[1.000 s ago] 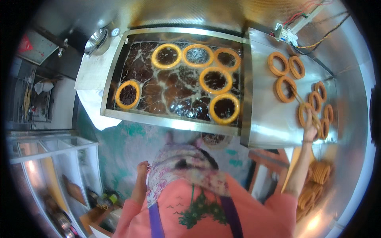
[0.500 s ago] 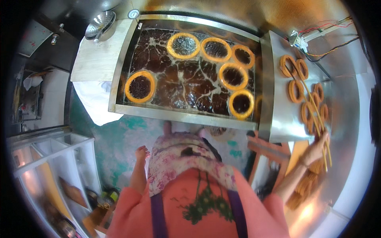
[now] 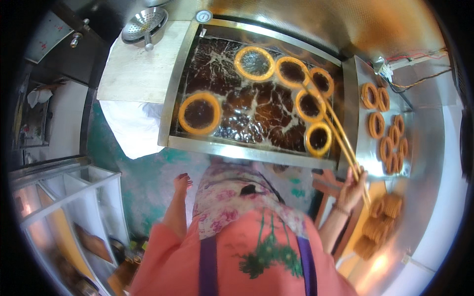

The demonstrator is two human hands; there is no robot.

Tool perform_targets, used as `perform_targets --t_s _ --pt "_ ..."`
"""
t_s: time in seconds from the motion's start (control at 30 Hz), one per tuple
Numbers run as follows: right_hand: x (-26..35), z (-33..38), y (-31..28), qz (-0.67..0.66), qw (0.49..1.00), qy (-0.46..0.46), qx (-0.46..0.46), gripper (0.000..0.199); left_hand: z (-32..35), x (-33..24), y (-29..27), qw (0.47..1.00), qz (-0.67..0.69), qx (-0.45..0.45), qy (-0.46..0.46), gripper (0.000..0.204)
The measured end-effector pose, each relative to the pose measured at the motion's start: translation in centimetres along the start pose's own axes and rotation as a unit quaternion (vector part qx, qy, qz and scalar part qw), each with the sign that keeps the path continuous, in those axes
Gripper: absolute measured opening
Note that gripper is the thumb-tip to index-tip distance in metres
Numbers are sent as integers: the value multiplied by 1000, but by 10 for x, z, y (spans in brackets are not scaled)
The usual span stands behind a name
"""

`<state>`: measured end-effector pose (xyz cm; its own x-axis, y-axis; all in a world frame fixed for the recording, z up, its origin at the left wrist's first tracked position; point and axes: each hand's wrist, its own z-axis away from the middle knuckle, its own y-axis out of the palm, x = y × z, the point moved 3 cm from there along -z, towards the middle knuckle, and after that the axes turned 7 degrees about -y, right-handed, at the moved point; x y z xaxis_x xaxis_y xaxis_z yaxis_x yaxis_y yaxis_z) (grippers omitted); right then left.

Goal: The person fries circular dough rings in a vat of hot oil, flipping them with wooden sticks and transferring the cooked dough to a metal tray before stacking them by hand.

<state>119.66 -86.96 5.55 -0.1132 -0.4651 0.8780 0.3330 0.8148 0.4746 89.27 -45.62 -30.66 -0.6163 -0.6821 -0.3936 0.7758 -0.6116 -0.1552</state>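
Closest in, the person's orange top and purple apron straps fill the bottom of the view, with a flowered cloth over the front. The left hand [image 3: 181,181] hangs loose at the side, fingers relaxed, holding nothing, above the teal floor [image 3: 148,182]. To the left stand white shelves [image 3: 74,197].

On the other side, the right hand [image 3: 351,187] is clenched around the lower end of a pair of long sticks [image 3: 332,118]. Just beside that hand, lower right, stacks of browned rings [image 3: 377,227] sit on a metal surface.

The sticks slant up and left from the hand, crossing the fryer's [image 3: 247,152] near-right corner and reaching over the dark oil. Their tips lie near the ring at the back, [image 3: 292,72], though whether they touch it I cannot tell. Six dough rings float in the oil: one large ring [image 3: 199,113] apart at the left, the others gathered toward the right and back.

Right of the fryer, a steel tray [image 3: 368,153] carries a scatter of fried rings [image 3: 390,135]. Left of it lies a pale board [image 3: 143,69], a white cloth [image 3: 131,128] hanging from its near edge. Farthest back, a metal strainer [image 3: 144,22] rests at the board's far end, and a round dial [image 3: 203,16] stands on the fryer's back rim.
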Motion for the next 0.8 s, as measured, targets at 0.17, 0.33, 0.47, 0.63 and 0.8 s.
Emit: perform_targets --t_s 0.17,0.33,0.47,0.63,0.8 --pt "-40 -7 21 67 997 31 20 29 -8 8 8 1000 29 6 1 34" --pt "-72 -14 47 28 986 139 84 27 -74 103 -13 996 31 70 53 34" --pt "-82 -11 51 -9 981 168 99 22 -18 87 1 995 97 -29 12 33" --pt "-94 -13 40 -15 970 215 116 22 17 101 3 982 165 -82 -36 32" --pt "-98 -12 25 8 964 239 115 27 15 119 3 987 136 -76 -32 35"
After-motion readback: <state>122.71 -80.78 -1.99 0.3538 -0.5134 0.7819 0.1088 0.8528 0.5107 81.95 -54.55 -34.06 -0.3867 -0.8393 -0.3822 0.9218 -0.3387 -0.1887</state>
